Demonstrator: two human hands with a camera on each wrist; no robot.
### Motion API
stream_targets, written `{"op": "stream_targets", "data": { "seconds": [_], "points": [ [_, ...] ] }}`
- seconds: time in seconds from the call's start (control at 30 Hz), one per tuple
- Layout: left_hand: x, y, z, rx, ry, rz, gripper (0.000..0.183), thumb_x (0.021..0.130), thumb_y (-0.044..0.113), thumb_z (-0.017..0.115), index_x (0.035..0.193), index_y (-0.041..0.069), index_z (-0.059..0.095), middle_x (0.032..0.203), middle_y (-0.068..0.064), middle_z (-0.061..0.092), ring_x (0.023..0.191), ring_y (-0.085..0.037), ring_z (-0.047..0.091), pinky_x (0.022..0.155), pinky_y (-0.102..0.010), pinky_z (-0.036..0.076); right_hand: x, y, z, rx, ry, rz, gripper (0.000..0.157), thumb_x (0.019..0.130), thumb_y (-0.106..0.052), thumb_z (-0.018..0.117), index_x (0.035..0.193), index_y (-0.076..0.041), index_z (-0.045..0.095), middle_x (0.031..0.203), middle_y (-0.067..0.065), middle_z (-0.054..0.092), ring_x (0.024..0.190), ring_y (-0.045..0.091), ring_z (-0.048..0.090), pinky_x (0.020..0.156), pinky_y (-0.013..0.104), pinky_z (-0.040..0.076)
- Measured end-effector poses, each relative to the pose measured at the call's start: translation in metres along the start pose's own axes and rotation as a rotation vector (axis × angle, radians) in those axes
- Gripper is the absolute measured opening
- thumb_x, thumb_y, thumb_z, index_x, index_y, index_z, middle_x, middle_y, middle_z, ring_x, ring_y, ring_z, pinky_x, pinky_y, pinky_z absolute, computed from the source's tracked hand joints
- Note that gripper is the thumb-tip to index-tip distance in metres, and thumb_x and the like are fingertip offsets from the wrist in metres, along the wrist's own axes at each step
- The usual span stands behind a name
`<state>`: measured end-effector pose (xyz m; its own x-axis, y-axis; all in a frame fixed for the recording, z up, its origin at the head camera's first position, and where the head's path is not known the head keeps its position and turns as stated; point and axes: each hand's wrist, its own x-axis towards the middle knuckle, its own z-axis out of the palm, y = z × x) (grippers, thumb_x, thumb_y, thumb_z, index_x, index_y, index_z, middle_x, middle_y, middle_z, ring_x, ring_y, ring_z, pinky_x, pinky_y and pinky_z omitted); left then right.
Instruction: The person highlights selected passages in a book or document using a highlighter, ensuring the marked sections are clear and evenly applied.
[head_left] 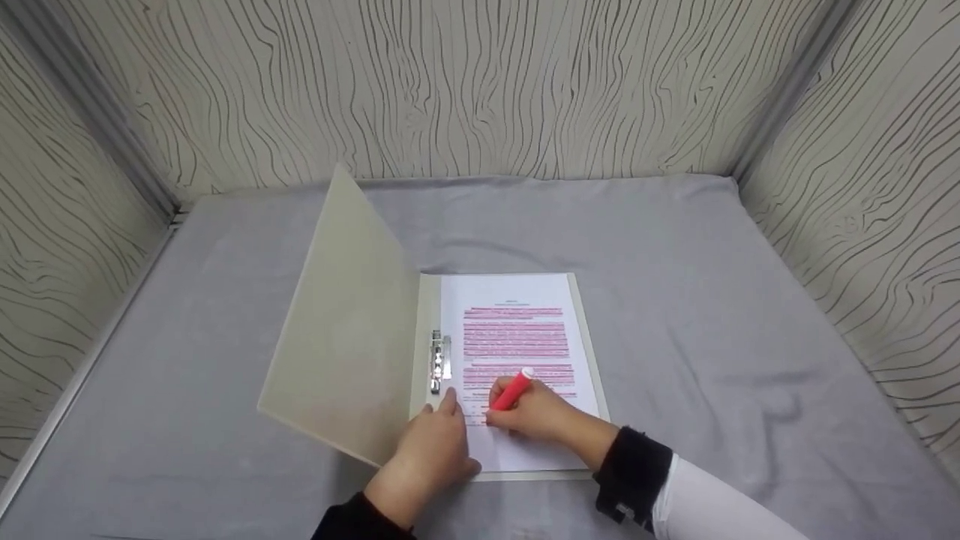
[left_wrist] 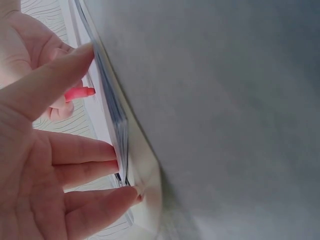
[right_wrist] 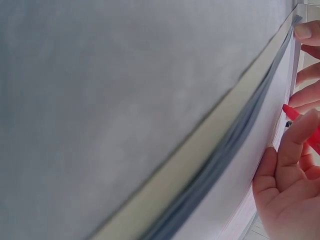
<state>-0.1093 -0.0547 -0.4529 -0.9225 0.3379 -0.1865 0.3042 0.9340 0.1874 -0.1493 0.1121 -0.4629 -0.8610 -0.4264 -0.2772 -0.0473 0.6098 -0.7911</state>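
A red highlighter (head_left: 513, 391) with a white end is pinched in my right hand (head_left: 536, 411), its tip down at the lower lines of a printed page (head_left: 517, 289). Most lines above carry pink-red marking. My left hand (head_left: 435, 446) rests on the page's lower left corner, fingers extended and thumb near the bottom edge. The page tops a stack of paper (left_wrist: 112, 107) inside an open cream folder (head_left: 341, 322), whose cover stands tilted up on the left. Beside my left fingertips is the metal clip (head_left: 436, 364) along the folder's spine. In the right wrist view the red tip (right_wrist: 286, 108) meets the paper.
Grey cloth (head_left: 675, 315) with some wrinkles covers the table under the folder. Wood-grain patterned panels (head_left: 465, 90) enclose the back and both sides. A metal rail (head_left: 82, 375) runs along the table's left edge.
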Motion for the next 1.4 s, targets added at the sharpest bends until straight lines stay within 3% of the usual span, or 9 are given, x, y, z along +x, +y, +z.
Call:
{"op": "stream_targets", "data": {
  "seconds": [0.27,0.87,1.4],
  "points": [
    [0.0006,0.0009,0.001,-0.018,-0.013,-0.007,0.078,0.067,0.039,0.079,0.12,-0.012,0.055,0.133,-0.019,0.049,0.106,-0.042,0.056,0.084,-0.046,0.05,-0.0029,0.0027,0.0,0.054,-0.002,0.033,0.012,0.083,-0.016,0.066,0.081,-0.013,0.055,0.058,-0.002,0.051,0.052,0.012,0.05,0.05,0.024,0.039],
    [0.0019,0.0014,0.0004,0.003,-0.021,-0.005,0.076,0.069,0.04,0.078,0.12,-0.011,0.056,0.134,-0.019,0.049,0.107,-0.041,0.056,0.084,-0.044,0.05,-0.0035,0.007,-0.0035,0.024,0.0,0.035,0.012,0.084,-0.018,0.066,0.083,-0.013,0.055,0.059,-0.002,0.053,0.052,0.012,0.052,0.051,0.025,0.041],
    [0.0007,0.0013,-0.0006,0.024,-0.001,-0.014,0.081,0.066,0.043,0.079,0.12,-0.012,0.055,0.134,-0.019,0.049,0.105,-0.041,0.057,0.082,-0.044,0.051,-0.0033,0.0057,-0.0061,0.037,-0.005,-0.01,0.012,0.084,-0.016,0.066,0.082,-0.011,0.055,0.058,-0.004,0.051,0.052,0.011,0.051,0.052,0.025,0.042]
  ]
}}
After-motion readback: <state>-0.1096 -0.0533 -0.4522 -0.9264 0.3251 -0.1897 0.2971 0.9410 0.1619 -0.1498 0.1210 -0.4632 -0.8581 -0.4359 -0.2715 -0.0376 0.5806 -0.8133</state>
